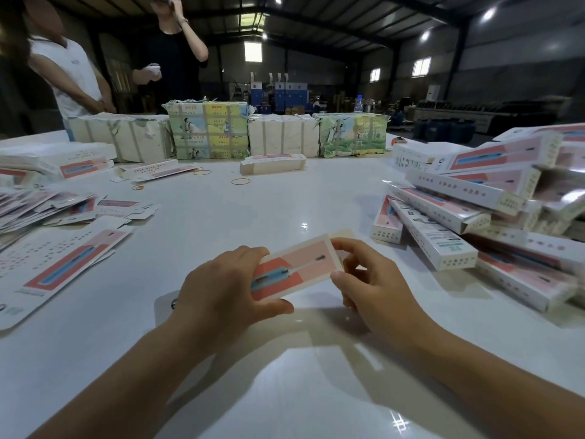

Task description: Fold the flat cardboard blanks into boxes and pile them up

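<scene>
A pink and white cardboard blank (299, 268) with a blue printed picture is held just above the white table (221, 217), in front of me. My left hand (228, 289) grips its near left end, thumb under, fingers over the top edge. My right hand (367, 280) pinches its right end between thumb and forefinger. A pile of folded boxes (481, 204) lies to the right. Flat blanks (53, 261) lie spread out at the left.
Wrapped bundles (209, 131) stand in a row along the table's far side, with a small stack of blanks (273, 163) before them. Rubber bands (240, 181) lie scattered mid-table. Two people (72, 64) stand at the far left behind the table.
</scene>
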`<action>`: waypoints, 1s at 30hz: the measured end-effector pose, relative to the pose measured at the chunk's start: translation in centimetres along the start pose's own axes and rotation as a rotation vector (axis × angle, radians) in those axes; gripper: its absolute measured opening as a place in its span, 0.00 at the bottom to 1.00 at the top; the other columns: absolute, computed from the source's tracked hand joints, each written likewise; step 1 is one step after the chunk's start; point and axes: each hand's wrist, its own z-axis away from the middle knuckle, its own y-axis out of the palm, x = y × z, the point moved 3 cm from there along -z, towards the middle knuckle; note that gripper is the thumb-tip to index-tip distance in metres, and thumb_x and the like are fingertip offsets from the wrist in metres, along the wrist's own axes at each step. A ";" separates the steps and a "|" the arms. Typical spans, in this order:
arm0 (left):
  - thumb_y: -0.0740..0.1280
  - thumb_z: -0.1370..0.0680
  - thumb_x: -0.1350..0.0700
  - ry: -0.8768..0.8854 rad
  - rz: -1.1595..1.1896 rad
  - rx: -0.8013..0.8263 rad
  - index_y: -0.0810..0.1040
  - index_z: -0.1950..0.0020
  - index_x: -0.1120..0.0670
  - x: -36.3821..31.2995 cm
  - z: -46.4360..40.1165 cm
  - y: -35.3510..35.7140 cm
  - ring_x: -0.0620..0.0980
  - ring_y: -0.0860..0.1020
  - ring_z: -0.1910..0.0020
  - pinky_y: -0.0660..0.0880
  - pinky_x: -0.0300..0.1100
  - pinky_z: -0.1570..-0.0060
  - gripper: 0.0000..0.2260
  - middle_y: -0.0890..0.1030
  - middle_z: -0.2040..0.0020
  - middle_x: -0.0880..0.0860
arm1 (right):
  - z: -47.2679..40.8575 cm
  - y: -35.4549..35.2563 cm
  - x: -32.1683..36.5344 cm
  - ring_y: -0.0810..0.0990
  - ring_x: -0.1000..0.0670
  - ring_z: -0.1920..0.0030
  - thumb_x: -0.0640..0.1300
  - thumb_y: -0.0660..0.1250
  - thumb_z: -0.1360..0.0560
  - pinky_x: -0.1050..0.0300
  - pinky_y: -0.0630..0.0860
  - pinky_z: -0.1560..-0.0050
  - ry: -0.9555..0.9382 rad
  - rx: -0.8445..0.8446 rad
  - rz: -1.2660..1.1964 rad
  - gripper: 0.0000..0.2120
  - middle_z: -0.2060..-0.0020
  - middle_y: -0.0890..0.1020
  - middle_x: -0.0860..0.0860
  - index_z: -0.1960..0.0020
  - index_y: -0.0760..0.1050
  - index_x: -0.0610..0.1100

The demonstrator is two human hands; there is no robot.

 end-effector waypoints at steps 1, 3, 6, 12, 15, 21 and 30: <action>0.61 0.37 0.29 0.000 -0.011 -0.009 0.70 0.35 0.47 -0.1 0.0 0.1 0.44 0.72 0.59 0.69 0.31 0.61 0.36 0.77 0.44 0.44 | 0.0 0.1 -0.1 0.72 0.56 0.68 0.36 0.63 0.24 0.66 0.70 0.67 0.014 0.003 -0.028 0.21 0.66 0.76 0.60 0.46 0.75 0.64; 0.60 0.37 0.28 -0.005 -0.023 -0.032 0.71 0.36 0.48 -0.3 -0.1 0.2 0.44 0.72 0.59 0.69 0.33 0.61 0.36 0.77 0.45 0.45 | -0.1 0.3 -0.3 0.73 0.58 0.65 0.38 0.63 0.23 0.66 0.69 0.64 0.035 0.006 -0.024 0.23 0.61 0.77 0.61 0.48 0.73 0.69; 0.60 0.36 0.29 -0.005 -0.017 -0.038 0.71 0.36 0.49 -0.3 -0.2 0.4 0.44 0.73 0.59 0.72 0.34 0.60 0.36 0.77 0.45 0.46 | -0.2 0.3 0.2 0.73 0.58 0.63 0.40 0.62 0.22 0.65 0.68 0.60 0.036 0.028 0.036 0.27 0.58 0.77 0.59 0.53 0.71 0.77; 0.59 0.38 0.28 -0.059 0.107 -0.051 0.70 0.38 0.45 0.1 -0.1 0.2 0.44 0.75 0.61 0.68 0.27 0.65 0.34 0.71 0.49 0.39 | -0.4 -1.2 1.2 0.72 0.63 0.57 0.51 0.70 0.27 0.71 0.70 0.59 -0.075 -0.218 0.325 0.26 0.51 0.69 0.59 0.34 0.63 0.64; 0.59 0.38 0.27 -0.057 0.171 -0.051 0.70 0.38 0.43 -0.1 0.0 0.2 0.43 0.75 0.61 0.69 0.27 0.65 0.33 0.71 0.49 0.37 | -0.9 -1.6 0.6 0.74 0.59 0.47 0.42 0.74 0.31 0.53 0.75 0.49 0.181 -0.268 -0.115 0.39 0.43 0.71 0.54 0.27 0.57 0.57; 0.58 0.39 0.27 -0.051 0.207 0.020 0.68 0.38 0.42 -0.5 0.0 0.7 0.41 0.76 0.61 0.69 0.27 0.68 0.34 0.69 0.50 0.36 | -1.3 0.1 0.2 0.84 0.45 0.51 0.35 0.69 0.38 0.46 0.81 0.49 0.371 0.062 -0.883 0.20 0.54 0.84 0.43 0.47 0.74 0.41; 0.54 0.39 0.26 0.013 0.030 -0.037 0.68 0.34 0.47 -1.0 -0.1 1.1 0.45 0.75 0.58 0.76 0.35 0.58 0.39 0.76 0.43 0.44 | 0.5 0.3 1.1 0.78 0.59 0.55 0.40 0.59 0.20 0.75 0.71 0.57 -0.135 -0.092 0.314 0.16 0.51 0.82 0.52 0.34 0.73 0.46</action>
